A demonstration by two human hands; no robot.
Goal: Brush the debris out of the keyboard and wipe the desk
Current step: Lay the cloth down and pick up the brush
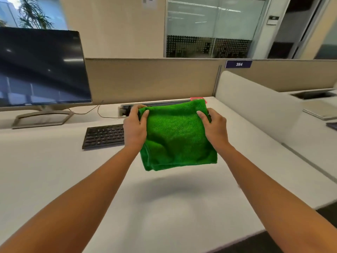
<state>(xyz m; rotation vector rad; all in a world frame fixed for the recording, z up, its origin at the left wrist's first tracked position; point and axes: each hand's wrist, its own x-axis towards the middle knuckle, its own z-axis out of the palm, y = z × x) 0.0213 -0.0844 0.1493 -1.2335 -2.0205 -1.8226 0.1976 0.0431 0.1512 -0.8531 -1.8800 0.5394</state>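
We hold a folded green cloth (pixel 176 136) in the air over the desk (pixel 54 170); its shadow falls on the surface below. Our left hand (pixel 135 126) grips the cloth's left edge, thumb on top, fingers curled behind. Our right hand (pixel 215 126) grips the right edge likewise. The keyboard (pixel 104 136) lies flat on the desk, left of the cloth, its right end hidden by the left hand. Dark monitor (pixel 42 68) at far left. Partition tag (pixel 238 64) reads 384.

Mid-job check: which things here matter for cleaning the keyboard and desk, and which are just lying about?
For the job:
green cloth, held above the desk by left hand and right hand
keyboard

Lying about:
monitor
cable trough
number sign
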